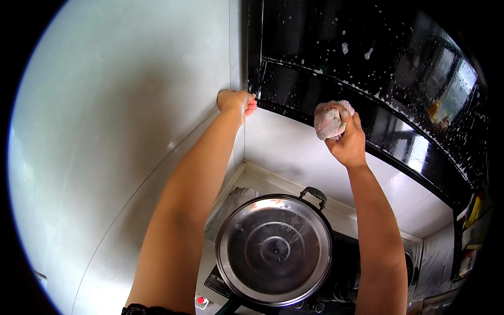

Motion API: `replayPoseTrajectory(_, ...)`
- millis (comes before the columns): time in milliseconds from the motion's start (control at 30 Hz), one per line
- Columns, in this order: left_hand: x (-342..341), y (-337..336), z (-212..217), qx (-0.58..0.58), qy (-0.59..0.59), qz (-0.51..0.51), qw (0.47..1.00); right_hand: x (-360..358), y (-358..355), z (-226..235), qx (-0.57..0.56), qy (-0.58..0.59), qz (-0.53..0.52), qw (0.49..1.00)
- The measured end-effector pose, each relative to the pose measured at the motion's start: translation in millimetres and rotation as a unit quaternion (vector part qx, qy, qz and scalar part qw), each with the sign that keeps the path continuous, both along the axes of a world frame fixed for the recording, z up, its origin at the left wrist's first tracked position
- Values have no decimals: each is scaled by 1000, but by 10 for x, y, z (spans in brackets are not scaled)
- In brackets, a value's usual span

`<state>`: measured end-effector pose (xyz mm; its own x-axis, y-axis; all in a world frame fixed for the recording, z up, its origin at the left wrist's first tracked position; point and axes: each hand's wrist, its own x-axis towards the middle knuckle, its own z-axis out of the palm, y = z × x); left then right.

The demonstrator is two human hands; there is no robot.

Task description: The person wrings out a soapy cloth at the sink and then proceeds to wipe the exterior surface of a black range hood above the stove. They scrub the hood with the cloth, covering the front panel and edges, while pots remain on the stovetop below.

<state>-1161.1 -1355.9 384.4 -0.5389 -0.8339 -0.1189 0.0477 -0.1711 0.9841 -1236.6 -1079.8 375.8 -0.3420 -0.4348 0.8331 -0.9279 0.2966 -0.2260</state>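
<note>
A crumpled pale cloth [331, 122] with pinkish streaks is bunched in my right hand [348, 144], fingers wrapped round it. That hand is raised against the lower front of a glossy black range hood [294, 86], whose surface is spotted with white suds and drops. My left hand [234, 104] is up at the hood's lower left corner, beside the wall. Its fingers are curled closed by the hood's edge; whether they grip anything is hidden.
Below my arms, a large steel pan lid [275, 249] covers a pan with a dark side handle [314, 196] on a black stove [344, 252]. A pale wall [105, 131] rises at left. Several items [472, 226] stand at the right rim.
</note>
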Motion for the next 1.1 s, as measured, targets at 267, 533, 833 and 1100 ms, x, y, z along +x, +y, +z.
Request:
replayPoseTrajectory(267,11,47,-27,-3,31,31,999,6,0,16,1,-1,0,1000)
replayPoseTrajectory(533,-12,22,19,18,82,45,995,35,4,48,7,-26,10,1000)
replayPoseTrajectory(833,-4,58,42,15,82,67,994,51,7,54,13,-39,4,999)
replayPoseTrajectory(1100,-17,92,120,43,108,81,990,12,3,29,3,1,2,1000)
